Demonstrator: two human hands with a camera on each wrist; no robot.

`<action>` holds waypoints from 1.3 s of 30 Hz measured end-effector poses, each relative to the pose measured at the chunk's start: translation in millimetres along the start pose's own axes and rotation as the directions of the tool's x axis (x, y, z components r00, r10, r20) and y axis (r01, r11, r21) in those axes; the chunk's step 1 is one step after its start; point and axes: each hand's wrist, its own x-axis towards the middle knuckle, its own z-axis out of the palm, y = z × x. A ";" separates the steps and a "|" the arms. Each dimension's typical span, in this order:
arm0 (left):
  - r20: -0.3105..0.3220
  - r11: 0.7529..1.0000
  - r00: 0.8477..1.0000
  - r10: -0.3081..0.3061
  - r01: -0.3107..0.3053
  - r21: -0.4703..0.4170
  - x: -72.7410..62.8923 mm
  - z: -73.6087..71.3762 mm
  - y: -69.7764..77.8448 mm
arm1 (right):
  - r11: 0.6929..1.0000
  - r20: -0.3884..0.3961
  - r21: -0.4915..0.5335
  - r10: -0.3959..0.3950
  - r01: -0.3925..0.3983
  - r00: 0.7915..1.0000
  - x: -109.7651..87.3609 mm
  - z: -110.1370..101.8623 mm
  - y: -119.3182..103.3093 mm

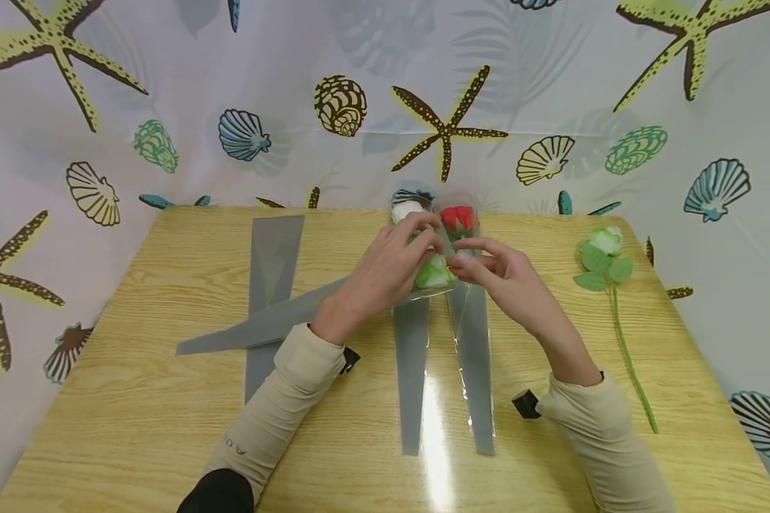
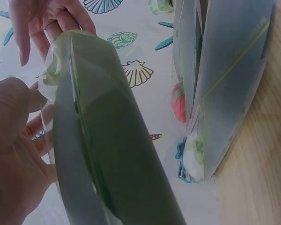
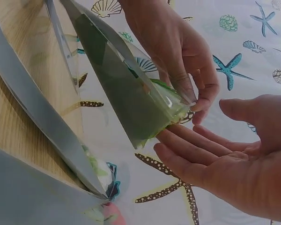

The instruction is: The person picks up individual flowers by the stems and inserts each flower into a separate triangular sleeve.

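Note:
A pale green rose point(image 1: 433, 274) sits in the wide end of a grey-and-clear flower sleeve point(image 1: 276, 317), raised off the table and slanting down to the left. My left hand point(image 1: 391, 260) pinches the clear rim of that sleeve between thumb and fingers, seen best in the right wrist view. From the other side my right hand point(image 3: 234, 159) reaches in with fingers extended, their tips at the sleeve's mouth beside the rose. Beyond the hands lie a sleeved white rose point(image 2: 193, 157) and a sleeved red rose point(image 1: 457, 217), side by side.
Another grey sleeve point(image 1: 272, 246) lies flat on the left of the wooden table point(image 1: 135, 399). A loose pale green rose point(image 1: 606, 242) with a long stem lies at the right. A shell-and-starfish patterned cloth point(image 1: 372, 157) hangs behind the table.

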 end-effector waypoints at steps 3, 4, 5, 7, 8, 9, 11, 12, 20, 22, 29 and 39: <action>0.003 1.000 1.000 -0.003 0.003 0.002 -0.2 -0.2 0.2 | 1.000 0.023 0.013 0.001 -0.001 1.000 1.1 3.5 0.7; 0.004 1.000 1.000 -0.006 0.005 0.002 -0.4 -0.4 0.2 | 1.000 0.029 0.020 -0.002 0.001 1.000 1.5 5.0 1.1; 0.006 1.000 1.000 -0.007 0.007 0.003 -0.5 -0.4 0.3 | 1.000 0.032 0.022 -0.002 0.001 0.999 2.0 6.5 1.5; 0.009 1.000 1.000 -0.008 0.008 0.004 -0.6 0.1 0.0 | 1.000 0.038 0.024 -0.004 0.003 0.999 2.4 9.2 2.2; 0.010 1.000 1.000 -0.008 0.008 0.003 -0.9 0.0 0.0 | 1.000 0.041 0.022 -0.004 0.003 0.999 2.6 10.5 2.4; 0.011 1.000 1.000 -0.008 0.008 0.003 -1.1 0.1 0.0 | 1.000 0.044 0.020 -0.006 0.005 0.999 2.8 11.5 2.8; 0.012 1.000 1.000 -0.003 0.003 0.002 -0.1 -0.2 0.2 | 1.000 0.045 0.014 -0.011 0.011 0.999 2.7 12.2 2.3; 0.012 1.000 1.000 -0.001 0.001 0.001 0.4 -0.2 0.3 | 1.000 0.045 0.011 -0.015 0.015 0.999 2.6 12.3 2.2; 0.023 1.000 1.000 -0.005 0.005 -0.002 3.3 -0.6 0.5 | 0.999 0.020 0.011 -0.047 0.047 0.999 2.7 6.0 2.7; 0.029 1.000 0.999 -0.015 0.016 -0.011 2.8 0.1 -0.2 | 0.999 0.013 -0.004 -0.038 0.038 0.999 2.3 1.0 3.7; 0.016 0.999 1.000 -0.025 0.025 -0.025 4.5 -1.0 -3.1 | 0.988 0.178 -0.131 0.110 -0.087 0.978 2.2 -15.1 15.7; 0.073 0.999 0.997 0.013 -0.009 -0.046 29.1 -8.5 4.5 | 0.920 0.316 0.349 0.067 -0.181 0.947 25.7 60.5 41.0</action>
